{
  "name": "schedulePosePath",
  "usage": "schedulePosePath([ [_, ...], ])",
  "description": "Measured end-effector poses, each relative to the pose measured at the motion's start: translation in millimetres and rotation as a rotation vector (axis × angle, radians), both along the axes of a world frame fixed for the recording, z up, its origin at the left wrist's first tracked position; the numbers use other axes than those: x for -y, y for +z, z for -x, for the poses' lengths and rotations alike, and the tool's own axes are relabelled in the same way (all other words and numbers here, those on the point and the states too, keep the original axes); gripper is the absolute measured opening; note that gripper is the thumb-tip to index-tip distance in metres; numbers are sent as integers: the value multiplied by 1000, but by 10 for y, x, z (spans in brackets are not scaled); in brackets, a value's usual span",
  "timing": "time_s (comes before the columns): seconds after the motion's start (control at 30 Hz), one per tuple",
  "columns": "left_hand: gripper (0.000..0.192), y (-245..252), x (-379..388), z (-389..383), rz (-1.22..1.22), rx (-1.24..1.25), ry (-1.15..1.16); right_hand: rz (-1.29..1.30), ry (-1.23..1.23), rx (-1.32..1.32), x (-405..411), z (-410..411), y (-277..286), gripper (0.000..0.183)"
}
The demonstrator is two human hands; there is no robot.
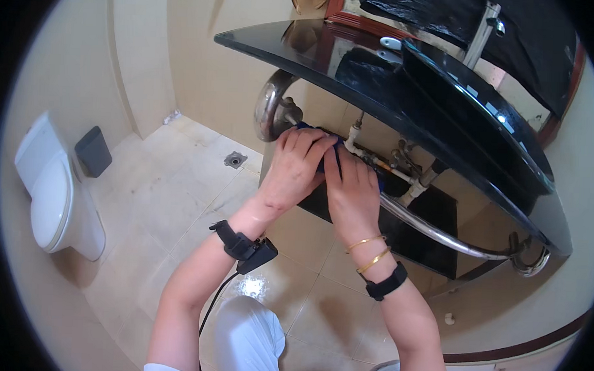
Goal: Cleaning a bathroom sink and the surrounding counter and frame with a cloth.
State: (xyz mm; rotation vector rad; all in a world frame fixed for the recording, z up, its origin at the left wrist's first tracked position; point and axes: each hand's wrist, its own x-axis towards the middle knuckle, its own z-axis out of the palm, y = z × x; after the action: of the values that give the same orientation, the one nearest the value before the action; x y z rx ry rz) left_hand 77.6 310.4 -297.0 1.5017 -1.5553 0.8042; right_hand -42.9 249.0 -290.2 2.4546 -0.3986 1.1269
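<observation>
A dark blue cloth [338,146] is wrapped about the curved chrome rail [423,228] under the black glass washbasin counter [301,53]. Both hands press the cloth around the rail, side by side. My left hand [298,161] grips its left part, near the rail's wall mount [286,111]. On its right part lies my right hand [352,187], fingers bent over it. The palms' undersides and most of the cloth are hidden by the fingers.
White pipes and valves [355,136] run behind the rail, above a black lower shelf [423,229]. A black glass basin [476,113] tops the counter. A toilet [55,211], a grey bin [93,151] and a floor drain [235,159] are at left.
</observation>
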Motion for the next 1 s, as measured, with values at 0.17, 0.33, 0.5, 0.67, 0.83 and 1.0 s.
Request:
schedulePosePath([
  [0.17, 53, 11, 97, 471, -44, 43, -194, -38, 26, 5, 61, 640, -60, 41],
  [0.33, 58, 5, 207, 1120, -69, 87, -175, 3, 83, -3, 262, 1338, -105, 40],
  [0.5, 57, 110, 446, 1864, -162, 110, -211, -23, 65, 51, 572, 2117, -83, 36],
  [0.67, 48, 54, 736, 2493, -163, 193, -206, -41, 71, 219, 749, 2648, -246, 35],
  [0.83, 39, 123, 1122, 3320, -132, 152, -404, -34, -132, 429, 825, 3416, -189, 34],
  [1.0, 59, 294, 1451, 4095, 4, -183, -849, 217, -496, 603, 916, 4083, 67, 34],
])
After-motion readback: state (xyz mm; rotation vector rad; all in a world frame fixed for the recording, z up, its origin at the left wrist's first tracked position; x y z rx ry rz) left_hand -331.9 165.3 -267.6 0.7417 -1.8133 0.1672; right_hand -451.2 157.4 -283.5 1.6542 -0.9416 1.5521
